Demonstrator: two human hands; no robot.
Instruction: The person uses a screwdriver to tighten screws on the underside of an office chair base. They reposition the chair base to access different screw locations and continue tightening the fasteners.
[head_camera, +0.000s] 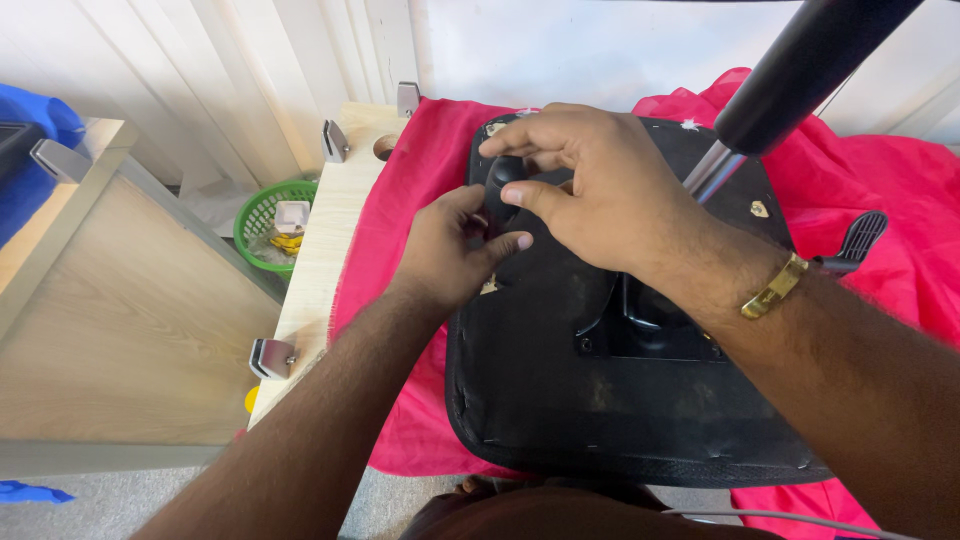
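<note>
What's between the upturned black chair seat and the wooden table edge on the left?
In the head view, pink cloth spread under the chair seat covers that stretch up to the wooden table edge.

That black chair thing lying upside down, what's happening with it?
A person has an upturned office chair seat lying on a pink cloth over a wooden table. Both hands meet at a black knob near its far edge: the left hand pinches beside it, the right hand covers it from above.

Right hand (600, 195) covers most of the black knob (503, 172) at the chair base's (600, 400) far edge. Chair column (800, 70) cut off by top edge. Green basket (262, 215) contents indistinct.
</note>
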